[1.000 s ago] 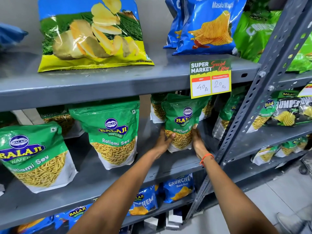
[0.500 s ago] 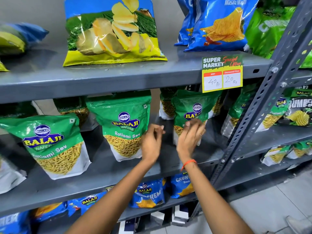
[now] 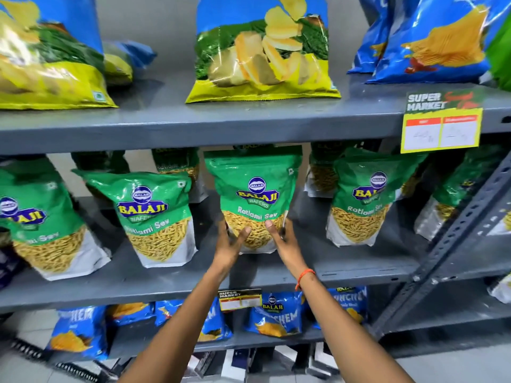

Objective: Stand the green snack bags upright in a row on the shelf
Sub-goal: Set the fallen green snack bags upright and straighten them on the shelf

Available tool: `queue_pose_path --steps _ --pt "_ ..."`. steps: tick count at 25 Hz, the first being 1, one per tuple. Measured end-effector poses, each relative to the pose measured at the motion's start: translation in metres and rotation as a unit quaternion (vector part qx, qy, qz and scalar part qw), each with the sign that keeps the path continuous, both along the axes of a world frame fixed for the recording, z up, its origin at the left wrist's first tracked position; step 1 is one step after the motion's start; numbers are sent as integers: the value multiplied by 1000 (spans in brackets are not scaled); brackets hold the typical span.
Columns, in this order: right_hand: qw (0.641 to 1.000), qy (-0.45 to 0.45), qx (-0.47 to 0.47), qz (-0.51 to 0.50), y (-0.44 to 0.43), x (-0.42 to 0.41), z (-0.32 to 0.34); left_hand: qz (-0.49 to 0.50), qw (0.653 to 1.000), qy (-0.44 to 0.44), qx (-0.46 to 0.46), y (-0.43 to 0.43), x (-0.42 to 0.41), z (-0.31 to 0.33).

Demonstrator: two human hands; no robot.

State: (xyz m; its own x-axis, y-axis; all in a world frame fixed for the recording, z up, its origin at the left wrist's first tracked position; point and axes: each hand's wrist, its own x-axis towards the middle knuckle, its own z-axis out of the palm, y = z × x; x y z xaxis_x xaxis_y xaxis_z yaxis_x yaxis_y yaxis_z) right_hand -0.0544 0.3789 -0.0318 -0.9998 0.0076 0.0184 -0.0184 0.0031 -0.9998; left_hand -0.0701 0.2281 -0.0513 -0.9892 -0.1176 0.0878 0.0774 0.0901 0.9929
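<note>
Both hands, left hand [image 3: 231, 241] and right hand [image 3: 284, 239], clasped the lower corners of the middle green bag [image 3: 255, 200], which stood near the front of the grey shelf [image 3: 359, 268]. Recommended: settle its base flat, level with neighbouring bags, before releasing.

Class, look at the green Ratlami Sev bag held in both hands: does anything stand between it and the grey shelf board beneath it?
Nothing visible does. The left hand and right hand grip the green Ratlami Sev bag at its base, over a bare stretch of grey shelf board.
</note>
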Motion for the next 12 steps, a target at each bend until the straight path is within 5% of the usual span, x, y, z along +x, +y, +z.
queue_pose_path --steps 9,12 --pt "998 4 41 -37 32 -7 -15 -11 1000 -26 13 34 -3 1" --pt "971 64 131 -192 17 -1 -14 27 999 -11 -15 27 8 7"
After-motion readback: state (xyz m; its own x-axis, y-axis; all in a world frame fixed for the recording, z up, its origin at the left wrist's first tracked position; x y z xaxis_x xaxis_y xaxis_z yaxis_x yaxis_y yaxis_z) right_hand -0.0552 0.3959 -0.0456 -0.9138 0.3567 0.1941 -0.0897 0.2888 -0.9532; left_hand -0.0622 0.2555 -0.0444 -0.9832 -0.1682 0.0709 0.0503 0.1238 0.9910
